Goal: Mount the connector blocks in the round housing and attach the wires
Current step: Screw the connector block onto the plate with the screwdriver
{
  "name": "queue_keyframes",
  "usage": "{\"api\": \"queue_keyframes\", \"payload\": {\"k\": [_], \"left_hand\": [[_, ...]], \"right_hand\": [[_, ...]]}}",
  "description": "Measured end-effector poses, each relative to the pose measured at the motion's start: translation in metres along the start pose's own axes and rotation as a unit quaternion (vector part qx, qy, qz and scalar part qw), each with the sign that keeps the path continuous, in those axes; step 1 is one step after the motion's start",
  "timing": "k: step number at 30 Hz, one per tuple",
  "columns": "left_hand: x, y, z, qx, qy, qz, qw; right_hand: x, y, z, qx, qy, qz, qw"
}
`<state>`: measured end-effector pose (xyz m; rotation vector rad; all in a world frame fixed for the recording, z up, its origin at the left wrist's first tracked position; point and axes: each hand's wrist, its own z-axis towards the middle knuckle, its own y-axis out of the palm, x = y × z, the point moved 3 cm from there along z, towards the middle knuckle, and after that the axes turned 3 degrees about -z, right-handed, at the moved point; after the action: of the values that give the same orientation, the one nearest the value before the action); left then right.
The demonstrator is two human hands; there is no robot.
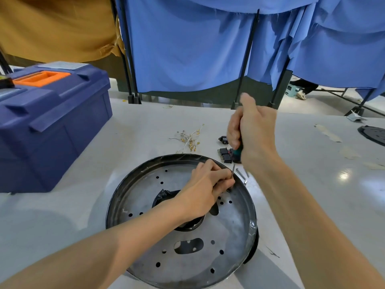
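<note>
Fastening at hole near housing (145, 205) rim; judged early mounting step. Right hand (253, 130) wraps screwdriver (237, 152) handle. Left hand (206, 188) pinches shaft tip, steadying. Housing on table (312, 195) before person; blocks (225, 155), wires (189, 138) beyond rim, unmounted. Next calls for upright shaft, firm turning.

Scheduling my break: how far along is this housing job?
Early. No block looks mounted in the housing. In hand: right hand grips a screwdriver, left hand pinches its tip there. Remaining: connector blocks and wires, lying on the table.

Blue curtains (187, 49), pale table (145, 126), glossy floor (333, 101)
</note>
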<state>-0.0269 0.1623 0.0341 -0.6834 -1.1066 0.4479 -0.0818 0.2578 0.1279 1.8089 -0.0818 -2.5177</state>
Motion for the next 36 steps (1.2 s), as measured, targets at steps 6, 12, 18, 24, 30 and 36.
{"api": "queue_keyframes", "payload": {"k": [6,12,18,24,30,36], "left_hand": [[0.000,0.001,0.002,-0.017,-0.009,0.007,1.000],[0.000,-0.001,0.001,0.002,-0.014,-0.035,0.999],[0.003,-0.001,0.003,-0.014,-0.017,-0.014,1.000],[0.002,-0.001,0.003,-0.023,-0.019,-0.005,1.000],[0.002,-0.001,0.002,0.003,-0.006,-0.031,1.000],[0.004,0.002,0.004,-0.011,-0.016,-0.001,1.000]], "right_hand": [[-0.010,-0.003,0.011,-0.342,0.126,0.059,0.929],[-0.002,0.012,-0.003,-0.046,0.016,0.036,0.998],[-0.002,0.000,0.000,-0.032,0.040,0.047,0.998],[-0.007,0.007,0.007,-0.398,0.155,0.108,0.898],[0.004,0.015,-0.010,-0.027,0.011,0.048,0.998],[0.001,-0.011,-0.006,0.009,0.034,0.064,0.997]]}}
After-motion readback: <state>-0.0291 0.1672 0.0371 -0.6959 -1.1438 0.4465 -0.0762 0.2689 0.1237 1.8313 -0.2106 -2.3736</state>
